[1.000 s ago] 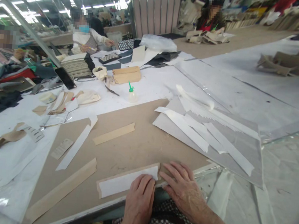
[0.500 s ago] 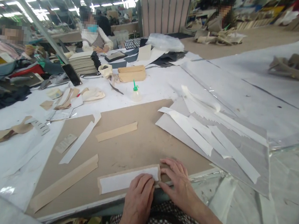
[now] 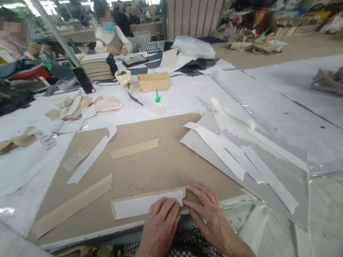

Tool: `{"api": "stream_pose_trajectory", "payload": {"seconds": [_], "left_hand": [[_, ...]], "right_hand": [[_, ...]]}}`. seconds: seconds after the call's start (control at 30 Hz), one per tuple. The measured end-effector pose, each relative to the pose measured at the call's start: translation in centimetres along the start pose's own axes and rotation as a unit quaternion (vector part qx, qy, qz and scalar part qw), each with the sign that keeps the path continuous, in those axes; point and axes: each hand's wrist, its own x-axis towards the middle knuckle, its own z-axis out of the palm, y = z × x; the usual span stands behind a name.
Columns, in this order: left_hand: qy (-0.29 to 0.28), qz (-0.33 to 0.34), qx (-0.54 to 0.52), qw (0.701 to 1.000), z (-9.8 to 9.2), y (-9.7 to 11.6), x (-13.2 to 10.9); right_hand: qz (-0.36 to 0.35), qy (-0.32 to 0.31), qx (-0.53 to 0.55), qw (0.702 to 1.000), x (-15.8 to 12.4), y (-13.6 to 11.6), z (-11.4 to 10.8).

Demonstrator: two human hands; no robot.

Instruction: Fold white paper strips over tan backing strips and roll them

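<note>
On the brown board [image 3: 168, 164] lies a tan strip [image 3: 117, 202] with a narrower white strip [image 3: 137, 206] on top, so that a tan border shows. My left hand [image 3: 161, 227] bears down near the strip's right end, its curled fingers held together at the near edge; the thumb is hidden. My right hand [image 3: 209, 213] rests at the strip's right end. Its fingers are stretched out and apart, with the tips touching the tan border. A longer tan strip [image 3: 74, 206] lies to the left, and a shorter tan strip [image 3: 135, 148] sits farther back.
Loose white strips [image 3: 217, 148] lie on a grey sheet [image 3: 288, 198] at right. Behind the board stands a bottle with a green nozzle [image 3: 158, 105]. A phone [image 3: 83, 80] leans by a slanted pole [image 3: 49, 20]. Co-workers [image 3: 112, 37] sit across the table.
The view has shifted slightly. My right hand's fingers have moved a little at the strip's right end. My left hand stays pressed on the strip.
</note>
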Motion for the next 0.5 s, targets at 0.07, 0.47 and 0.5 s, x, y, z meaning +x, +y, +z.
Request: {"api": "stream_pose_trajectory", "payload": {"seconds": [0.07,0.47,0.5], "left_hand": [[0.004,0.000,0.003,1.000,0.05,0.02,-0.15],[0.019,0.018,0.061,0.998,0.81,-0.14,-0.79],[0.017,0.016,0.062,0.998,0.87,-0.15,-0.84]], "right_hand": [[-0.005,-0.004,-0.007,1.000,0.09,0.05,-0.06],[-0.025,-0.009,-0.022,0.999,0.36,0.07,-0.36],[-0.025,-0.008,-0.022,0.999,0.39,0.12,-0.33]]}}
